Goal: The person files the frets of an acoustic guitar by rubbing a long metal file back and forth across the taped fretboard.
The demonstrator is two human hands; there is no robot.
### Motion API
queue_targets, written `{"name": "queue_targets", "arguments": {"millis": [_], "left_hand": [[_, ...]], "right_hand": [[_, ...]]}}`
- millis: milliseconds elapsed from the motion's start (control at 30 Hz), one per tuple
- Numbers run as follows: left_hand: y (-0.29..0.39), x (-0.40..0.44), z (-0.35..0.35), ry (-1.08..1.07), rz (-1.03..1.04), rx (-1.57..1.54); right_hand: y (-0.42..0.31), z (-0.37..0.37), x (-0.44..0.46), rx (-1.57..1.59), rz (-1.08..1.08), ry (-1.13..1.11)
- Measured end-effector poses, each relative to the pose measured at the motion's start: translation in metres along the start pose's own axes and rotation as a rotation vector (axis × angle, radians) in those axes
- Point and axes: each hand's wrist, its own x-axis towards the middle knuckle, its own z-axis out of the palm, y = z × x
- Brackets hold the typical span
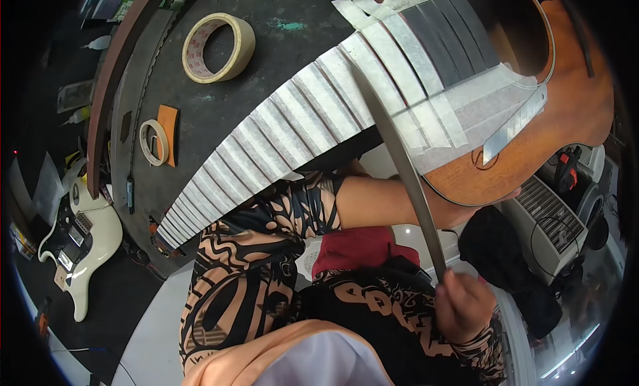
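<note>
An acoustic guitar body (pixel 532 153) lies at the upper right, its neck running down to the left. Strips of whitish tape cover most of the fretboard (pixel 293 116), with dark bare bands near the soundhole. My right hand (pixel 464 306) grips one end of a long, narrow metal file (pixel 406 166), whose far part lies over the taped fretboard near the body. Under the guitar's lower edge is my left hand (pixel 459 211); the body hides most of it, and its fingers cannot be made out. A slotted metal plate (pixel 516 126) rests on the guitar top.
On the dark workbench (pixel 286 49) are a large tape roll (pixel 193 46), a smaller roll (pixel 145 143) and an orange piece (pixel 169 119). A cream electric guitar body (pixel 100 243) lies at left. A grey slatted device (pixel 549 219) stands at right.
</note>
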Motion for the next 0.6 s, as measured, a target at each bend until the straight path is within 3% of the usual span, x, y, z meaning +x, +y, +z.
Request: {"name": "queue_targets", "arguments": {"millis": [100,167,233,467,600], "left_hand": [[0.002,-0.002,-0.007,-0.059,-0.01,0.032],[0.0,-0.004,-0.015,-0.073,-0.017,0.037],[-0.001,-0.003,-0.016,-0.083,-0.025,0.032],[-0.001,0.004,-0.006,-0.074,-0.034,0.046],[-0.001,0.003,-0.01,-0.092,-0.049,0.039]], "right_hand": [[-0.022,0.012,0.085,0.035,-0.066,-0.006],[-0.043,0.007,0.149,-0.012,-0.071,-0.126],[-0.046,0.01,0.153,0.003,-0.047,-0.115],[0.003,-0.001,0.01,0.039,0.015,-0.047],[0.007,0.003,-0.004,0.026,0.015,0.01]]}}
